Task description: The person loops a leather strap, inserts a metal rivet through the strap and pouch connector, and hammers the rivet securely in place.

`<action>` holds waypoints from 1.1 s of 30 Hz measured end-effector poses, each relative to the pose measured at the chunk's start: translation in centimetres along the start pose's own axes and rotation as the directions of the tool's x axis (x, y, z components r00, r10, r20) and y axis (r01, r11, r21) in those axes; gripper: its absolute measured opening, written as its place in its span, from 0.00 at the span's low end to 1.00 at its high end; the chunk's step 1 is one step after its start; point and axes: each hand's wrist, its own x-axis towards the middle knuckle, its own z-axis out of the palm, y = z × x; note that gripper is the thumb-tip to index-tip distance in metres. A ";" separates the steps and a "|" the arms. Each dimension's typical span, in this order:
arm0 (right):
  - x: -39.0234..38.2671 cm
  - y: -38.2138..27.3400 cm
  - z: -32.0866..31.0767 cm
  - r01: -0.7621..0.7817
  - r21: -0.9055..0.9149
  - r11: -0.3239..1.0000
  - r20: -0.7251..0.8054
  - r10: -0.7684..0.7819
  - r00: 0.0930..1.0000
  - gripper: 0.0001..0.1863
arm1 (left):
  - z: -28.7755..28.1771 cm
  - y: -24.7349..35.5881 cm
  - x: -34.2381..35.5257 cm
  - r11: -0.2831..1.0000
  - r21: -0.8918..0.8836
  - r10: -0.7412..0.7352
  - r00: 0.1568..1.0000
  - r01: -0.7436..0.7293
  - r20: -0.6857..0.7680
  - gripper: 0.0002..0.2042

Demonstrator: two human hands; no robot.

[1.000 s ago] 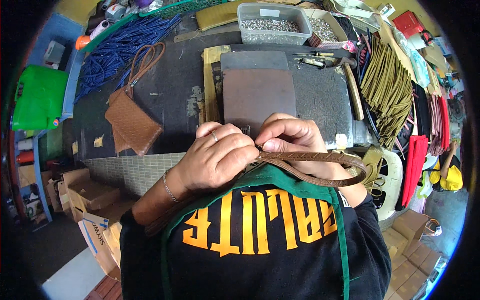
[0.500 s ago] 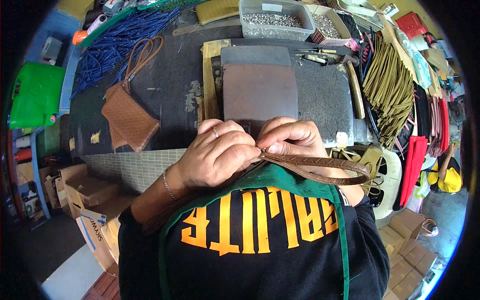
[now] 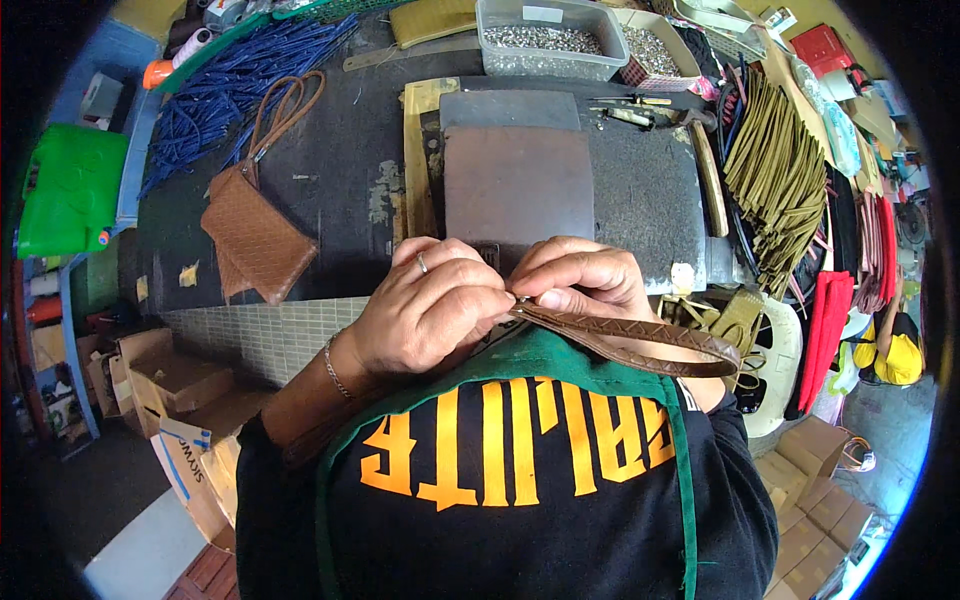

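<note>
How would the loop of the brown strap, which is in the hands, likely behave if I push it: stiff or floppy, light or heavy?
The brown strap will probably flex and partly spring back, since its loop keeps an open, rounded bend. It is likely light, being a narrow band. Its crisscross surface may make it less slippery.

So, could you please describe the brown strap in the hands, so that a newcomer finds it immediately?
Find the dark worktable; at its near edge, the left hand and right hand sit close together. From their fingertips, a brown strap with a crisscross pattern loops to the right. Unlike the brown pouch lying on the table, it is held.
</note>
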 end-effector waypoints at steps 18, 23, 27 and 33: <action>0.1 -0.4 0.8 -0.011 -0.115 0.993 -0.066 0.003 0.998 0.04 | -0.3 0.0 0.1 0.997 -0.082 0.003 1.000 -0.001 0.018 0.12; 0.0 0.0 1.0 -0.002 -0.119 0.993 -0.110 -0.011 0.994 0.04 | -0.3 0.1 0.0 0.997 -0.073 -0.025 1.000 0.026 0.012 0.12; 0.1 -0.2 0.9 0.006 -0.136 0.991 -0.105 -0.021 0.994 0.05 | -0.3 0.1 0.0 0.996 -0.081 -0.026 1.000 0.026 0.005 0.11; 0.2 -0.3 0.9 0.028 -0.191 0.981 -0.103 -0.048 0.994 0.04 | -0.3 0.2 0.0 0.997 -0.069 -0.016 1.000 0.018 0.019 0.10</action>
